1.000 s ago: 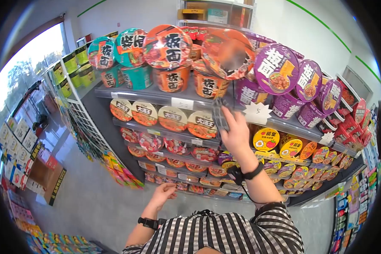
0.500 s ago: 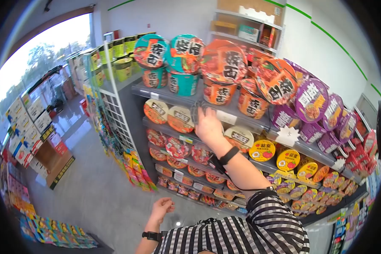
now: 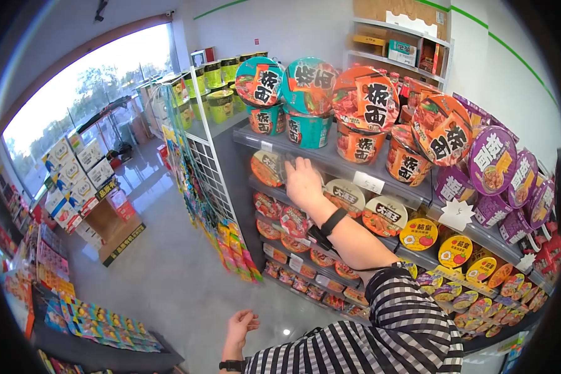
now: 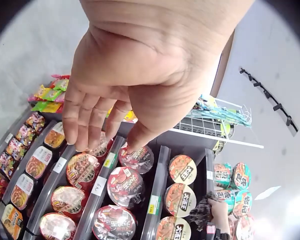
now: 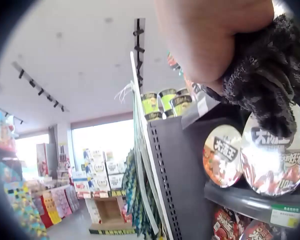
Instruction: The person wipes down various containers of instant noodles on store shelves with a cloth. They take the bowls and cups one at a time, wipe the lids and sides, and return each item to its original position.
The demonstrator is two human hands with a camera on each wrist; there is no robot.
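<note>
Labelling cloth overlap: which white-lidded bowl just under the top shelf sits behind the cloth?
The second from the left end: the dark cloth in the right hand overlaps its lid; the leftmost bowl is uncovered.

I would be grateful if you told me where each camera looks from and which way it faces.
Head: worn on the head, facing forward and down at the shelves; left hand, right hand and striped sleeve show.
Left wrist: on that wrist, facing the shelves past the left hand.
Right wrist: on that wrist, facing past the right hand and dark cloth to the shelf end.
All three share the shelves and right hand.
</note>
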